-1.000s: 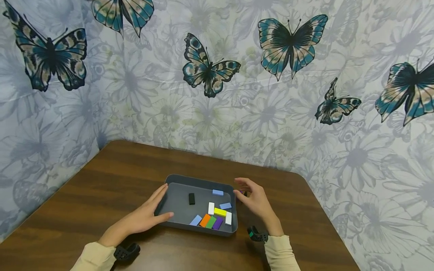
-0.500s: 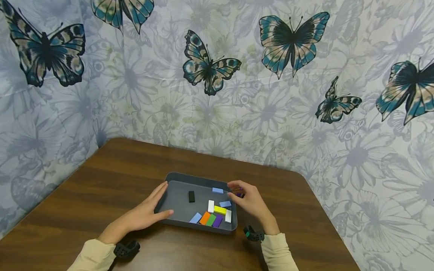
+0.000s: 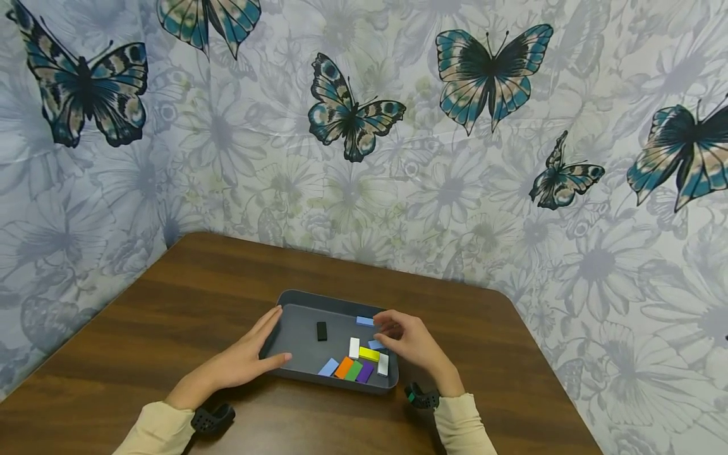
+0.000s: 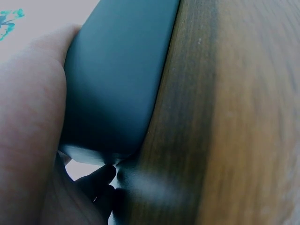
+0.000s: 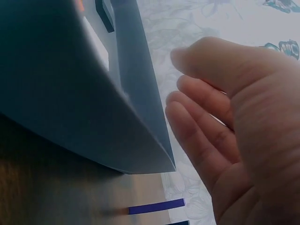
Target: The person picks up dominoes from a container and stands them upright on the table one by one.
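A dark grey tray [image 3: 301, 344] holds small coloured blocks. My left hand [image 3: 236, 366] rests against its left end, fingers straight along the wall and thumb by the near side. The right hand [image 3: 419, 346] hovers over the tray's right end, fingertips near a light blue block [image 3: 365, 321] and above another light blue block [image 3: 375, 345], partly covered. In the right wrist view, thumb and bent fingers stand apart with nothing between them. White blocks [image 3: 354, 347], a yellow block [image 3: 369, 354], an orange block [image 3: 344, 367] and a green block [image 3: 354, 370] cluster at the near right.
A black block [image 3: 321, 331] lies alone mid-tray. Outside the tray, a purple block [image 5: 157, 206] and a dark block [image 5: 180, 222] show in the right wrist view. The wooden table [image 3: 239, 272] meets a wall [image 3: 455, 208] printed with butterflies.
The right hand has moved left from beside the tray to over its right end. Purple and dark bits seen by it earlier are hidden in the head view. The left hand stays put.
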The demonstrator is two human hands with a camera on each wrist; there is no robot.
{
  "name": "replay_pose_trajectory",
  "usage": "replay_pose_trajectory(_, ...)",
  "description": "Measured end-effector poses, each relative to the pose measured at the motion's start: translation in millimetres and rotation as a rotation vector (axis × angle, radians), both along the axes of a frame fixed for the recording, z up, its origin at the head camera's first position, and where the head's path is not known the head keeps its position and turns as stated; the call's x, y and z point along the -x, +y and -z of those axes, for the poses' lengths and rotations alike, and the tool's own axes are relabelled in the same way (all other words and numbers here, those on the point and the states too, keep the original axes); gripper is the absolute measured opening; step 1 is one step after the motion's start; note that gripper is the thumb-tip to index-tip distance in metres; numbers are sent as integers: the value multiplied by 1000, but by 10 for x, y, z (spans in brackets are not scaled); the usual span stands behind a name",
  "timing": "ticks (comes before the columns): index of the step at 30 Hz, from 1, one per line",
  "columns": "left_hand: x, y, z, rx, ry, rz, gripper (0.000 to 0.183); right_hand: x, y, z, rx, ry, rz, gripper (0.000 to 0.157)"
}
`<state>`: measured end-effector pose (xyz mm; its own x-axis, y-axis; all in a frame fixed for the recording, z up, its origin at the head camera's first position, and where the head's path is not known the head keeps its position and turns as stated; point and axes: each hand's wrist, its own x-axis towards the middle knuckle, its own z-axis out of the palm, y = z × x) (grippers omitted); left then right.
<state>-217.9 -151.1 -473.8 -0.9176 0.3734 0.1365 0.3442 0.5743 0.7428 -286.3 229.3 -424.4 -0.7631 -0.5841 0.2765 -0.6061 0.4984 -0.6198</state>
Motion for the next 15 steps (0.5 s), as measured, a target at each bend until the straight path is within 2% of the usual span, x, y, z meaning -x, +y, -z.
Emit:
replay_pose_trajectory(10, 2, 2, 13, -6, -7, 3, 101, -23, -56, 19, -58, -54, -35, 33)
replay_pose_trajectory(15, 13, 1, 15, -5, -4, 5, 102, -31, -74, 37, -86, -42, -45, 30)
